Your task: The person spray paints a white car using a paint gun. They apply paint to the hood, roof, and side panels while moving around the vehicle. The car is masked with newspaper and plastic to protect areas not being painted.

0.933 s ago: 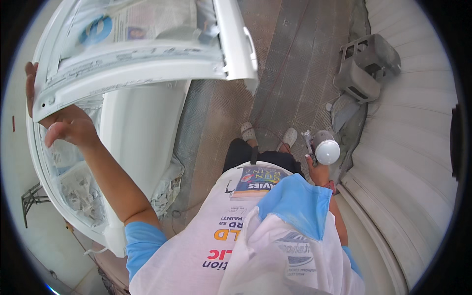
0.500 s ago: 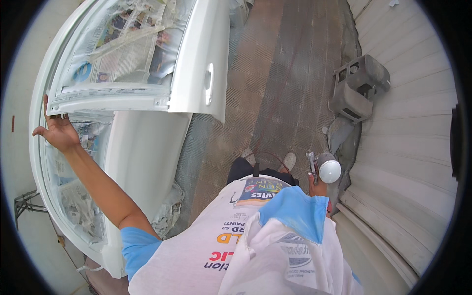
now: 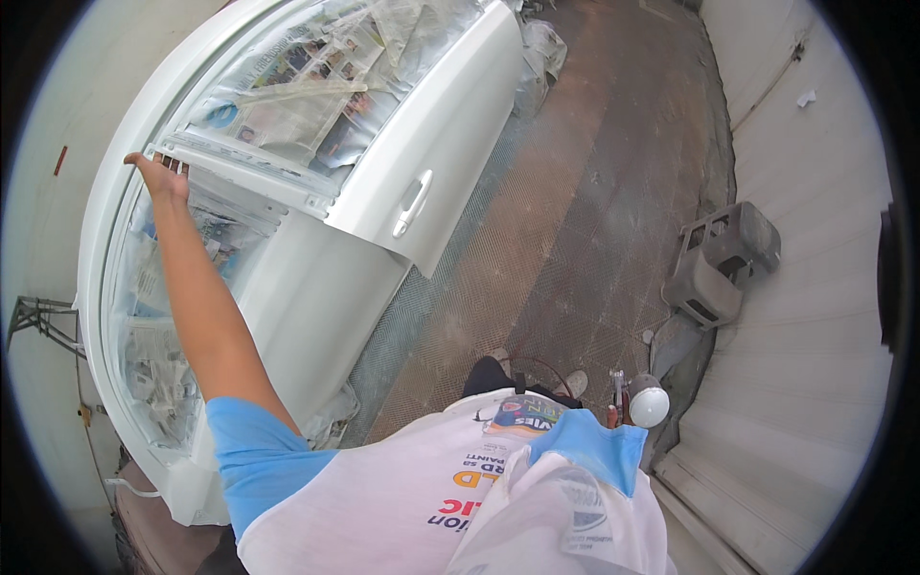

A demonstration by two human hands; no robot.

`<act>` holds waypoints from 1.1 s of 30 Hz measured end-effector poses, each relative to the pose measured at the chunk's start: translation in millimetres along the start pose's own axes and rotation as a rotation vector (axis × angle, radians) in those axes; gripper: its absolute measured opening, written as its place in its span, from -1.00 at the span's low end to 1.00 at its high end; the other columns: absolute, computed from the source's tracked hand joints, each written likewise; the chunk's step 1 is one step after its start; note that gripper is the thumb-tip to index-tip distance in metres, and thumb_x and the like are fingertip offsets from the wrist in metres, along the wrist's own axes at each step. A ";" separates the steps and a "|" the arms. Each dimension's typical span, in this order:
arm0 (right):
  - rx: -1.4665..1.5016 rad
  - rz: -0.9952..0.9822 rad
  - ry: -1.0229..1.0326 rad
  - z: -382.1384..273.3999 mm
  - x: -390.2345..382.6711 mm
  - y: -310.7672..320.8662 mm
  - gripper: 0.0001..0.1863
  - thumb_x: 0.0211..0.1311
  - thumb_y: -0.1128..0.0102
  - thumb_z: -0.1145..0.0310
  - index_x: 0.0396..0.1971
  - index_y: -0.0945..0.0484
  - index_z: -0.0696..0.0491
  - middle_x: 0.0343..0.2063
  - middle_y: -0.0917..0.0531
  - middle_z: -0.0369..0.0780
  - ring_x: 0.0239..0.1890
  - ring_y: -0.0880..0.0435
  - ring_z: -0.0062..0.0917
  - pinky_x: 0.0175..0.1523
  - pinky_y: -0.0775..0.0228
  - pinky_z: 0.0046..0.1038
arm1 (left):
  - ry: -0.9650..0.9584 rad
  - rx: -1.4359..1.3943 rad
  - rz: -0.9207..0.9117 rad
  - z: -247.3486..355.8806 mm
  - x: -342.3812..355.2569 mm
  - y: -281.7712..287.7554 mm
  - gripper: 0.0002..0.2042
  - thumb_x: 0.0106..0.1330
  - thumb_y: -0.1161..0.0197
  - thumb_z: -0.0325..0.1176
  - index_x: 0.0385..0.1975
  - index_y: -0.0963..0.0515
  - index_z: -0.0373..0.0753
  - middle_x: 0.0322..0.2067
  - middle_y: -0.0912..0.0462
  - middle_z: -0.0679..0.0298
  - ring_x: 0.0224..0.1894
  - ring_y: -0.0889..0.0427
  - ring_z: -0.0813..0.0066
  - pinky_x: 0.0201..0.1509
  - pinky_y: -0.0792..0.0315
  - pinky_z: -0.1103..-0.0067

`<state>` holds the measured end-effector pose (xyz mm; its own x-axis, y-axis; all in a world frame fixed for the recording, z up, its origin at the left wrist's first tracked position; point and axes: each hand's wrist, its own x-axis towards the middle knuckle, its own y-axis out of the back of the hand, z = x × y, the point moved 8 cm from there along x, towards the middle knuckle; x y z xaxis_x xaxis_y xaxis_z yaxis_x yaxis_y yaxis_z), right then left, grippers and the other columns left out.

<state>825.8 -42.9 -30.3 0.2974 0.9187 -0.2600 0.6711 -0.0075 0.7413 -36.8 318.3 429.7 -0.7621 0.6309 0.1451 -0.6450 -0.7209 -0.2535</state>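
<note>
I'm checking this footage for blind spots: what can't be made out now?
Right grip: head view, mostly hidden by the spray gun and shirt.
Left grip: head view, fingertips obscured at the edge of the white car door.
Contents of the cup: head view, covered by its white top.
Door's far end: head view, cut off by the upper edge.
Newspaper print: head view, mostly too small.

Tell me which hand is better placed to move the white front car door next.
Left, I'd judge. The left hand is at the rear upper corner of the door. The right hand is down on the far side of the body, occupied with a spray gun.
</note>
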 end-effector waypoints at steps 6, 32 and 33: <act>-0.008 0.000 -0.004 9.0 7.3 2.4 -0.38 0.47 -0.20 0.08 0.41 -0.41 0.09 0.35 -0.48 0.07 0.45 -0.36 0.00 0.49 -0.16 -0.16 | 0.029 -0.004 0.067 -10.2 10.0 4.4 0.23 0.26 0.34 0.70 0.57 0.04 -0.42 0.53 -0.14 0.04 0.53 -0.16 0.14 0.63 0.09 0.22; 0.817 0.052 0.859 -264.9 348.0 323.3 -0.17 0.57 0.01 -0.15 0.62 0.02 -0.04 0.41 -0.38 0.01 0.37 -0.50 -0.28 0.09 -0.63 -0.29 | 0.115 0.591 -1.235 -479.8 -772.5 -389.5 -0.38 0.32 -0.44 -0.08 0.31 -0.49 -0.24 0.23 -0.60 0.00 0.31 -0.54 0.01 0.41 -0.39 0.29; 0.882 0.045 0.869 -279.7 364.1 336.0 -0.18 0.57 0.02 -0.15 0.61 -0.01 -0.02 0.37 -0.42 0.00 0.31 -0.55 -0.32 -0.02 -0.68 -0.34 | 0.126 0.639 -1.151 -490.3 -753.9 -383.5 -0.50 0.36 -0.40 -0.12 0.21 -0.55 -0.25 0.14 -0.66 0.03 0.23 -0.60 0.06 0.36 -0.42 0.31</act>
<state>969.7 399.6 297.2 0.0093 0.8654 0.5010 0.9998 -0.0002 -0.0183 812.4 259.7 -51.4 0.2232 0.9666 -0.1257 -0.8547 0.2561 0.4515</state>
